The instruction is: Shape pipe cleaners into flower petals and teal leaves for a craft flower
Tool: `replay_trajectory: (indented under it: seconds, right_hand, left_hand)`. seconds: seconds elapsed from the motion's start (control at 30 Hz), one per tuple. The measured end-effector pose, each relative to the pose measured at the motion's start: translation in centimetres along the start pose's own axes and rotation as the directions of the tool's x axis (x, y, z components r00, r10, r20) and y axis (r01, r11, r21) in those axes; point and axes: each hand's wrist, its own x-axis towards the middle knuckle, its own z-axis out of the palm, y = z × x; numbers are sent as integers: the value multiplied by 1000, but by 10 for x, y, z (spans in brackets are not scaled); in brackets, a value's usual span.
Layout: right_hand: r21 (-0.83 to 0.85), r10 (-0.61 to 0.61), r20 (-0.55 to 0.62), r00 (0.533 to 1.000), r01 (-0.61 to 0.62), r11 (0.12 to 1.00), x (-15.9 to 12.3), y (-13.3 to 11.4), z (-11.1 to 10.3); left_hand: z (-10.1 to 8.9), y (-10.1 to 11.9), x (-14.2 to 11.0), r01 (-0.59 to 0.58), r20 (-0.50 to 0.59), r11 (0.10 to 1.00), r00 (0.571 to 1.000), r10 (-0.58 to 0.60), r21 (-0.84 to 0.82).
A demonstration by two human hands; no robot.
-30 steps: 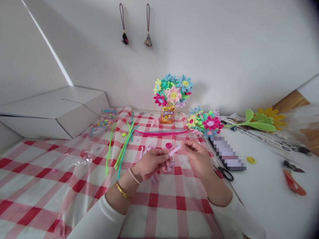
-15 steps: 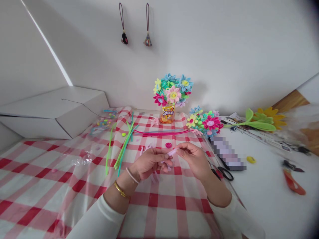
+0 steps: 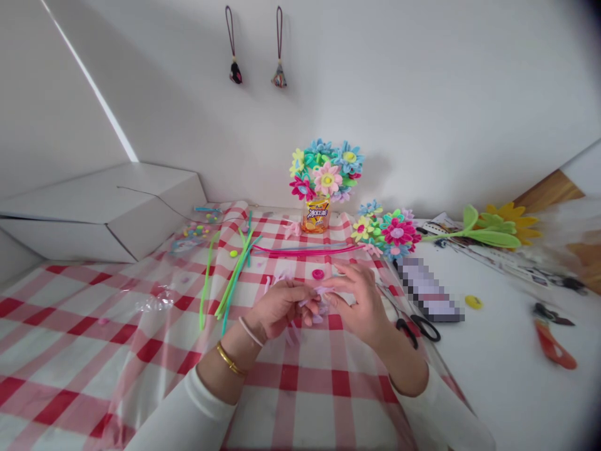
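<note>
My left hand (image 3: 286, 307) is pinched around lilac pipe cleaners (image 3: 320, 292) bent into small loops, above the checked cloth. Close by on the right, my right hand (image 3: 359, 300) has its thumb and fingers apart at the edge of the lilac loops; whether a fingertip touches them I cannot make out. More lilac strips (image 3: 292, 335) lie beneath the left hand, partly hidden by it. Just behind the hands is a round magenta piece (image 3: 318, 274). Scissors (image 3: 413, 326) with black handles rest beside my right forearm.
Green pipe cleaners (image 3: 235, 275) lie left of the hands, magenta ones (image 3: 310, 251) behind them. A bottle (image 3: 315, 216) holds fuzzy flowers (image 3: 327, 172); another bunch (image 3: 397, 232) lies right. A phone (image 3: 429, 291), a yellow piece (image 3: 474, 302) and a white box (image 3: 103, 210) flank the cloth.
My right hand has let go of the lilac strip; its fingers have spread and lifted. The lilac pipe cleaner stays in my left hand, which has barely moved.
</note>
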Motion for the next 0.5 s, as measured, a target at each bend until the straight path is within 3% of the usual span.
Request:
replay_trajectory:
  seconds: [0.3, 0.5]
  right_hand:
    - [-26, -39, 31, 999, 40, 999, 3, -5, -2]
    - [33, -39, 59, 997, 37, 999, 0, -7, -2]
  left_hand:
    - [-3, 0, -2, 56, 127, 998, 990, -58, 22]
    - [0, 3, -4, 6, 133, 997, 991, -17, 83]
